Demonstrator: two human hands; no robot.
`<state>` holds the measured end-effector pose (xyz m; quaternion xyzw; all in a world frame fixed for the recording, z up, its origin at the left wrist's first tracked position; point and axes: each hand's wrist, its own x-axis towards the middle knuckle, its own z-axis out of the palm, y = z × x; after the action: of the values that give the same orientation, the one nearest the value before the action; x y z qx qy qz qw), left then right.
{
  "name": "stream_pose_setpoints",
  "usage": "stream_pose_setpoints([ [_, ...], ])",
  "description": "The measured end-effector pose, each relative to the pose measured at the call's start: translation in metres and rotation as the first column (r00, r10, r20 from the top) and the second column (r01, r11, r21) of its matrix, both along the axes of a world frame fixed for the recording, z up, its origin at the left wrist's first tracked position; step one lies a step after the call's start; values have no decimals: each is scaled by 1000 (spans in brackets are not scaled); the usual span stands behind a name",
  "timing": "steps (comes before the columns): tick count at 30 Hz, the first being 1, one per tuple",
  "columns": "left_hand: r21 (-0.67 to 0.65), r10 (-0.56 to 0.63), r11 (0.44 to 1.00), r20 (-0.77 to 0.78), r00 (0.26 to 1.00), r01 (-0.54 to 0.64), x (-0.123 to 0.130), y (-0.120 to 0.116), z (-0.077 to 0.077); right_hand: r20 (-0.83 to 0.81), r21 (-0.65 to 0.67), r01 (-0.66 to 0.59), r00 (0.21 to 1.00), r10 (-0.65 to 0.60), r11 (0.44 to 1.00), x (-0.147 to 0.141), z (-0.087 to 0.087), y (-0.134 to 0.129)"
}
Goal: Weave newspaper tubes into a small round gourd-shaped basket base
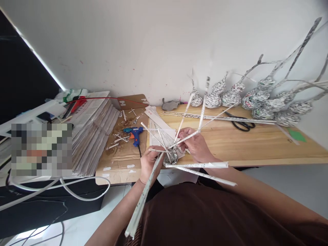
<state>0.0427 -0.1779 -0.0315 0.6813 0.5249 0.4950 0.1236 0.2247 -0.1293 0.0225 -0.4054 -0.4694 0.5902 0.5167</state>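
Note:
A small woven base of rolled newspaper (171,157) is held just above the table's front edge, with several paper tubes sticking out in all directions. My left hand (151,162) is closed around its left side, beside a bundle of tubes (143,201) that slants down toward my lap. On the right, my right hand (194,143) pinches a paper tube (188,137) that runs from the base up to the right. Other tubes (202,165) pass in front of my right forearm.
A blue glue gun (137,136) lies on cardboard (120,160) among paper scraps. Stacked newspapers (93,126) stand left. Black scissors (242,123), long paper rods (217,117) and woven gourd shapes (231,98) are on the wooden table (263,143).

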Motion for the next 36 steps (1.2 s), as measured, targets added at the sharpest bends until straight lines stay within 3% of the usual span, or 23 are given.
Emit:
stream_pose_setpoints([
  [3, 7, 4, 1000, -51, 999, -4, -1, 1, 0, 71, 82, 35, 997, -40, 996, 5, -1, -3],
  [6, 6, -1, 1000, -93, 996, 2, -2, 2, 3, 157, 129, -49, 987, 28, 990, 7, -20, -12],
  [11, 3, -42, 999, -160, 986, 43, -1, 0, 10, 177, 18, -72, 982, 68, 997, 4, -48, -24],
  [18, -24, 8, 1000, -152, 988, -12, 1, 0, 10, 164, -76, 15, 987, -2, 997, -1, -44, -28],
  [24, -28, 72, 996, -187, 980, -79, 5, -1, 8, 233, -4, 61, 971, -58, 998, 0, -55, -29],
  [27, -78, 85, 992, -175, 981, -100, 7, -1, 7, 185, -30, 46, 982, -40, 998, -2, -59, -28],
  [31, -92, 37, 994, -171, 985, -54, 6, 0, 11, 149, -109, 55, 988, -38, 993, -6, -59, -28],
  [36, -152, -6, 988, -201, 980, -25, 3, -1, 16, 199, -32, 57, 979, -49, 998, -4, -58, -30],
])
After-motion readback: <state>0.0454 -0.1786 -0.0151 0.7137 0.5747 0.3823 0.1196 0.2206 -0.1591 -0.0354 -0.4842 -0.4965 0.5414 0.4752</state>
